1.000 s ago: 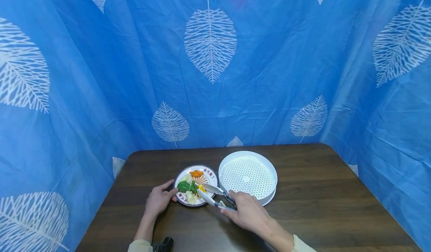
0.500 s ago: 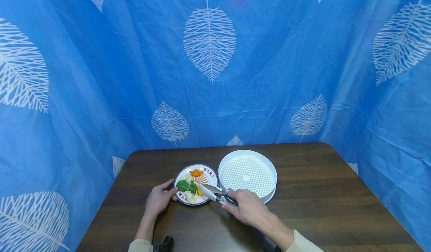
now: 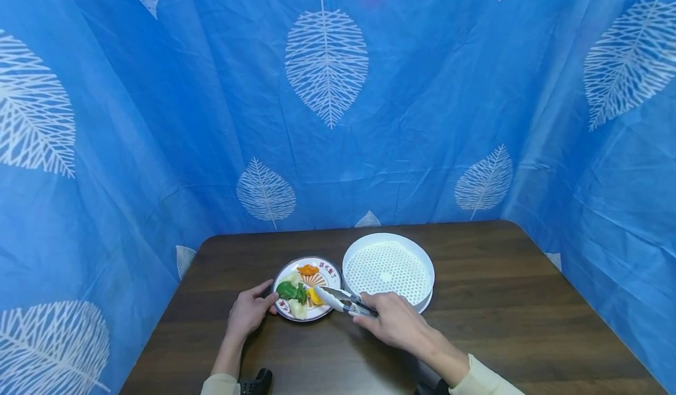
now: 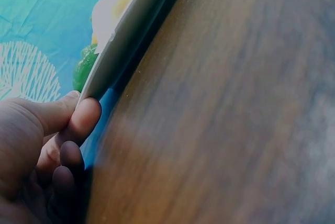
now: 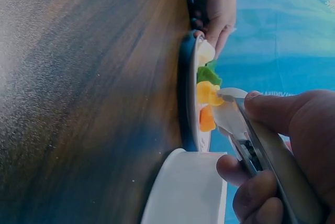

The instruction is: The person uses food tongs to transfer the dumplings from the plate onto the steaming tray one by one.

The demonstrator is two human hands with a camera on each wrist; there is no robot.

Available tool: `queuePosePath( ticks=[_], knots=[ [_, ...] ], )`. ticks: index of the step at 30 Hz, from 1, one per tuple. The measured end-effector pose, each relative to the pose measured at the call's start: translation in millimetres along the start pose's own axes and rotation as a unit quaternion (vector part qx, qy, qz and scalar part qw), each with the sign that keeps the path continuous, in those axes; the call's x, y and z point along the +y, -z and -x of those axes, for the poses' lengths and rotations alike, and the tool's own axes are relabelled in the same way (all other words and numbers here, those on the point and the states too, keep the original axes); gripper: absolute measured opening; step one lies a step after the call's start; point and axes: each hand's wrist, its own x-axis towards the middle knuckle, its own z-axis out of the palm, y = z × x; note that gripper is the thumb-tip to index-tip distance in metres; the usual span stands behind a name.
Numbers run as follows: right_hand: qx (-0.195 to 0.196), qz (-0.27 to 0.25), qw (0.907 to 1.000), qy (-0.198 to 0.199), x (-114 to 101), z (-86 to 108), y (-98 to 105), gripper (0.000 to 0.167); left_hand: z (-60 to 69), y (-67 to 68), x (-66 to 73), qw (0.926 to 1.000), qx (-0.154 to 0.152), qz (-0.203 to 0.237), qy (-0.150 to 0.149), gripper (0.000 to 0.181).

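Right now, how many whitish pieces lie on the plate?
2: one whitish piece beyond the green stuff, another whitish piece toward the near edge of the plate. More could be hidden underneath.

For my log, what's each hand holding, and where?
Left hand: round white plate, by its rim. Right hand: white-tipped metal tongs, by the handles.

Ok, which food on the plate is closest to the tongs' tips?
The yellow piece, directly at the tongs' tips in the head and right wrist views; the orange piece, the green food and the pale pieces all lie farther off.
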Motion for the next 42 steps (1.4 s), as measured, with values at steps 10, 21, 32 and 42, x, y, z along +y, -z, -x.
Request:
queuePosePath(
  ticks=[10,21,32,42],
  knots=[
    [0.004,0.017,0.9998,0.009,2.3,-2.7,20.4,0.029,0.3,-0.7,-0.9,1.0000,-0.001,-0.003,0.001,0.056],
    [0.025,0.014,0.9990,-0.035,23.8,-3.3,56.7,0.056,0.0,-0.6,0.6,0.9998,-0.008,0.010,-0.018,0.054],
    [0.012,0.011,0.9978,-0.065,54.6,4.5,73.0,0.064,-3.5,-0.1,-0.5,0.9998,-0.016,0.008,0.002,0.055],
    [-0.016,0.016,0.9952,-0.096,80.3,7.0,62.5,0.063,0.0,0.9,-1.0,1.0000,-0.007,0.003,-0.005,0.054]
  ],
)
